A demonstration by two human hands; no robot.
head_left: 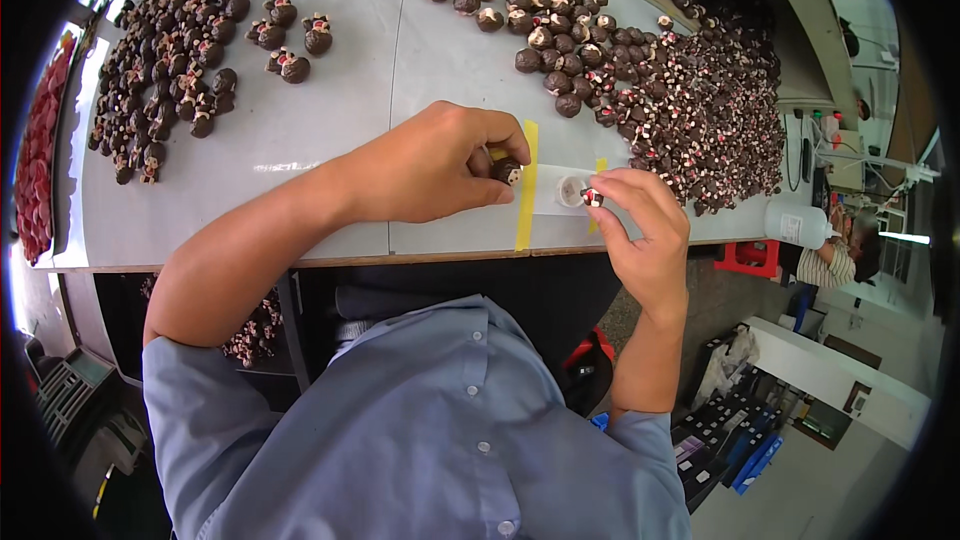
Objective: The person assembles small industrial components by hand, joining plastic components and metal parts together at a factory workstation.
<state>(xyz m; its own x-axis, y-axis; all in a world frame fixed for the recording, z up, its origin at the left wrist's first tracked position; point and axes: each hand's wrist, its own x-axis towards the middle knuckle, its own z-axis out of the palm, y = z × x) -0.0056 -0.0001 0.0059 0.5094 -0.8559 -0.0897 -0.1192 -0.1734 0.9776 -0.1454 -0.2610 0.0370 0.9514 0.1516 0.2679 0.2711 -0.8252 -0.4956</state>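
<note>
My left hand [430, 165] is closed on a small dark-brown round figurine head [509, 172], its pale face showing between fingertips and thumb. Pinched between the thumb and fingers of my right hand [648, 235] is a small figurine body [592, 197], brown with white and red. It is right at the rim of a little round whitish dish [570, 190]; whether the two touch I cannot tell. Beneath the dish lies a white sheet [549, 198], with a yellow tape strip [527, 205] along its left side.
Loose brown heads [567, 30] lie at the back right, beside a large heap of small bodies [715, 100]. Several joined figurines [170, 60] are piled far left, a few more [285, 35] apart from them. A white bottle [797, 225] is near the right edge.
</note>
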